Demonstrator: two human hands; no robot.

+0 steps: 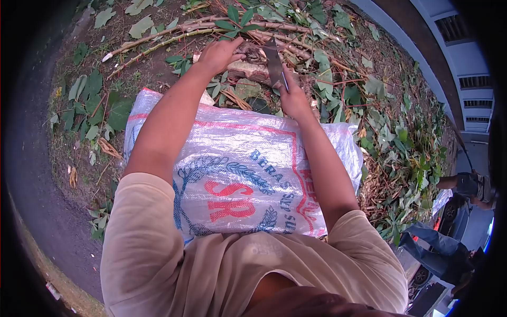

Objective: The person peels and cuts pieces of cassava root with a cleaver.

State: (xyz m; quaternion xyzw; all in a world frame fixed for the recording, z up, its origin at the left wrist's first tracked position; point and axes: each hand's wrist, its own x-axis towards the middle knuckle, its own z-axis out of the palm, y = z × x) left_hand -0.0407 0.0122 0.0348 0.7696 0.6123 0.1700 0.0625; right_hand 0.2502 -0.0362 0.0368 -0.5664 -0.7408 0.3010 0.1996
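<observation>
My right hand (294,99) is closed around the handle of a machete (273,63). Its broad dark blade points away from me, over a rough wooden log (248,71). To the left of the blade, my left hand (219,55) is at the log's far left side, fingers curled and thumb near them. What lies between those fingers is too small to make out. Just beyond my hands lie long cut stems (185,27), with a sprig of green leaves (235,21) on top. A white woven sack (237,158) with red and blue print covers my lap.
Cut leaves (119,108) and twigs litter the soil on both sides. A heap of leafy trimmings (406,153) lies to the right. A paved strip (31,158) runs along the left. At the far right are a building wall (449,63) and people (443,248).
</observation>
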